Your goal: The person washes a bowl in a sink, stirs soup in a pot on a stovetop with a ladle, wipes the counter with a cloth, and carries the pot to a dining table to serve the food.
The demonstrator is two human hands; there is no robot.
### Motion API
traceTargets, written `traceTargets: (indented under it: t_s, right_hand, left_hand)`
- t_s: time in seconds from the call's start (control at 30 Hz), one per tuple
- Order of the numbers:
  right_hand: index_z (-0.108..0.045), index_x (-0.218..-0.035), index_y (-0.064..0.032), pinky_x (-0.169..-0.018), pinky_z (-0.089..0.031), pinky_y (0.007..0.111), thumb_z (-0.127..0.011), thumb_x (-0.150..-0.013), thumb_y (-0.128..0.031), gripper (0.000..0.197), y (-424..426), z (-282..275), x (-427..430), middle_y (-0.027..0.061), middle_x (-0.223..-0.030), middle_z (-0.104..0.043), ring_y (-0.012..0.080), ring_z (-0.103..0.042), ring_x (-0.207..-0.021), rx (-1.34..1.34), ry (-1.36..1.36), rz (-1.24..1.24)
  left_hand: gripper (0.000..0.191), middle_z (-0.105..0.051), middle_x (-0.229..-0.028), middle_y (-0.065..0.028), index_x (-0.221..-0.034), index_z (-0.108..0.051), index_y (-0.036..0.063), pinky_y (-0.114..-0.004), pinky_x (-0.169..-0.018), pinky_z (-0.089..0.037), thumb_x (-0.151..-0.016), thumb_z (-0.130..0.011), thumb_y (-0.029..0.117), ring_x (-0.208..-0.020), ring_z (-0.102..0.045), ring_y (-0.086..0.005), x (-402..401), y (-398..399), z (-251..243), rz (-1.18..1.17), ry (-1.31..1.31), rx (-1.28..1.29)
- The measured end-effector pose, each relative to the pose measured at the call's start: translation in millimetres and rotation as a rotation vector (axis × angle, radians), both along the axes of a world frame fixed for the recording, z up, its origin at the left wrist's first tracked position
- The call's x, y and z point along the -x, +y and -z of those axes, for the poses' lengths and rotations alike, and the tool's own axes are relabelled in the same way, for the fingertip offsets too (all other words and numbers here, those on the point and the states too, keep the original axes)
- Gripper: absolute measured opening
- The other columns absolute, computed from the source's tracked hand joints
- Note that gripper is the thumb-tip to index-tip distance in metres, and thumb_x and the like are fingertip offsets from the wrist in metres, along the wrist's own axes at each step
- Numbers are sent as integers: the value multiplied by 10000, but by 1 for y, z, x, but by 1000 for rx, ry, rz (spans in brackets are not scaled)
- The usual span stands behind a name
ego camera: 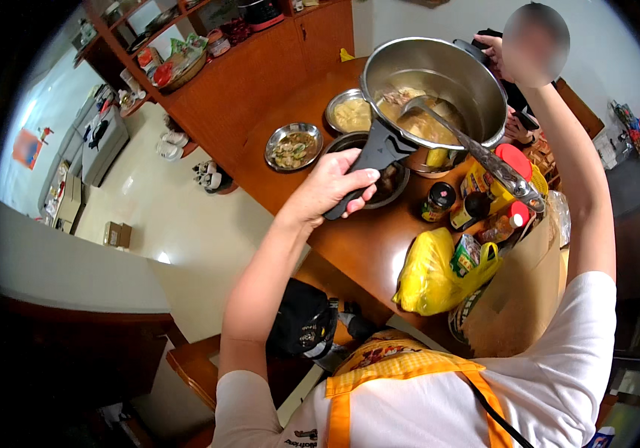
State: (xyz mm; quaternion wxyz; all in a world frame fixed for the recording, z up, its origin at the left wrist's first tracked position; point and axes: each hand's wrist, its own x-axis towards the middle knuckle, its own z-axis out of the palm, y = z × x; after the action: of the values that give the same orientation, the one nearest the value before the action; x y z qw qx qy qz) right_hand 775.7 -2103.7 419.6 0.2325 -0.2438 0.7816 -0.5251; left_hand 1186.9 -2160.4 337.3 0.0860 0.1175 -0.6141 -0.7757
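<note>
A steel pressure cooker pot (373, 67) without a lid is held up over the wooden table (348, 241), tilted towards me. My left hand (334, 185) is wrapped around its long black handle (390, 145). On the far side, my right hand (493, 53) grips the short black side handle (472, 51); part of that hand is hidden by a blur. Inside the pot are pale broth and chunks of food (404, 98). A metal ladle (454, 131) rests in it, its handle sticking out over the rim. Beneath the pot, a dark bowl (378, 201) is partly covered.
Plates of clams (294, 147) and of pale yellow food (352, 115) stand left of the pot. Jars (437, 201), bottles (499, 227), a yellow plastic bag (426, 274) and a brown paper bag (516, 297) crowd the right side. Behind, another person's hand (517, 131) holds a phone.
</note>
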Motion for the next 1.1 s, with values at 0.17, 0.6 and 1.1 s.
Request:
traceTargets:
  t_s: [0.17,0.6,1.1]
  right_hand:
    - [-548,-726,-61,-578,-384,292,-611,-722,-481,425,8,36,50,37,-647,-492,162,-448,-607,-64,-81,82]
    - [-413,-1179,86,-851,-374,339,-506,-746,-562,785,1,137,115,206,-1187,-434,261,-423,-1054,-227,-311,127]
    - [-269,-1308,13,-890,-364,353,-513,-748,-552,832,-26,180,112,205,-1279,-338,266,-386,-1128,-413,-331,15]
  left_hand:
    - [114,-502,-620,-5,-867,-489,43,-156,-347,-305,-823,-550,130,-406,-409,-33,62,-10,34,75,12,-16]
    - [92,-495,-624,-8,-844,-472,44,-175,-385,-327,-826,-537,106,-435,-421,-51,129,-10,118,105,-43,-11]
    - [112,-501,-628,-10,-863,-464,29,-177,-397,-342,-824,-534,108,-438,-424,-49,134,8,151,2,-101,-113]
